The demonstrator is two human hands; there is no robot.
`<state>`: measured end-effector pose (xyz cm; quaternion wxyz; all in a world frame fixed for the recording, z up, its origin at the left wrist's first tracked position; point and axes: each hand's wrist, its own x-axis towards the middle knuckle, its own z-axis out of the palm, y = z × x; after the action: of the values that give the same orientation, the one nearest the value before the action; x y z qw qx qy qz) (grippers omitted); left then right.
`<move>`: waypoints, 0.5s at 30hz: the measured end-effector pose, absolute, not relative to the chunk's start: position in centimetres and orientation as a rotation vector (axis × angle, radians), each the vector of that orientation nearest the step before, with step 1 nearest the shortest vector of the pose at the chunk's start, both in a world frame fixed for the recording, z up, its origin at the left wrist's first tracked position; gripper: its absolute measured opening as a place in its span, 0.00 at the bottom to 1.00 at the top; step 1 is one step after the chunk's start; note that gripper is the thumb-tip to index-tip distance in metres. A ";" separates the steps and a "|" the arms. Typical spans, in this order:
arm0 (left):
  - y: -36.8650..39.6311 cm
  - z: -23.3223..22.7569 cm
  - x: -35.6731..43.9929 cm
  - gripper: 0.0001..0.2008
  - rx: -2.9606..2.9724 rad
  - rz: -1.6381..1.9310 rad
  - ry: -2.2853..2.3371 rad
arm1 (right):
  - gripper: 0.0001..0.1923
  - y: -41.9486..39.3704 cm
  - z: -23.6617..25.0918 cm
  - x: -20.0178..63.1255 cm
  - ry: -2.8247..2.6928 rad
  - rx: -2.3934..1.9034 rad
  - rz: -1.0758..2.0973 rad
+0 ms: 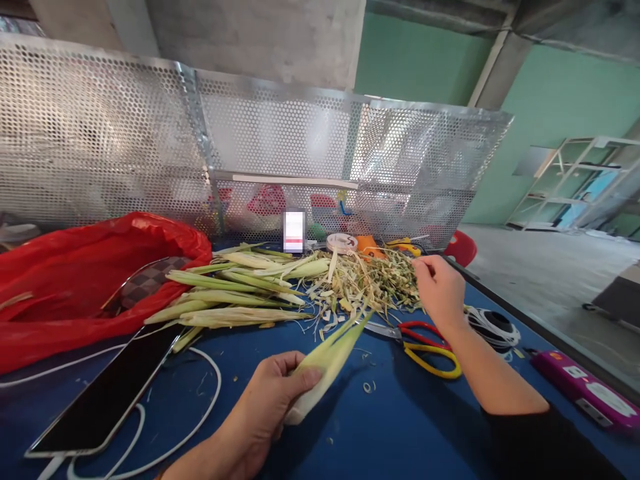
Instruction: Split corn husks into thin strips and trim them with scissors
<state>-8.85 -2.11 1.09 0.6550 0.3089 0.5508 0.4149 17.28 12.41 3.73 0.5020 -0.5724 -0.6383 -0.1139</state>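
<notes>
My left hand [280, 393] grips 1 husk [331, 370], long axis slanting away rightward; beyond its tip, my right hand [440, 290] is pinched closed, contents unclear.

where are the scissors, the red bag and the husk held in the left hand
Scissors [401, 334]: head view, where blades meet handles.
Red bag [63, 340]: head view, near-side wall.
Held husk [331, 364]: head view, pale middle of the leaf.
</notes>
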 end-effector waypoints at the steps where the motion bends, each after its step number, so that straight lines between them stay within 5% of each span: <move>1: -2.1 1.2 -8.9 0.17 0.685 0.976 1.265 | 0.12 12.7 3.7 17.7 -1.546 -1.383 -0.268; 6: -1.8 1.9 -9.1 0.15 0.618 1.106 1.152 | 0.20 12.2 3.1 15.7 -1.698 -1.345 -0.015; 11: -1.8 1.2 -8.9 0.12 0.684 1.153 1.140 | 0.20 7.3 1.9 9.8 -1.594 -1.153 1.403; 15: -1.9 1.0 -8.6 0.12 0.732 1.117 1.149 | 0.11 3.7 1.1 6.7 -1.466 -1.070 1.617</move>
<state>-8.64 -1.94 0.98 0.6364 0.3205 0.5032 0.4889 6.73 3.72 1.09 0.3479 -0.4125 -0.5655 0.6237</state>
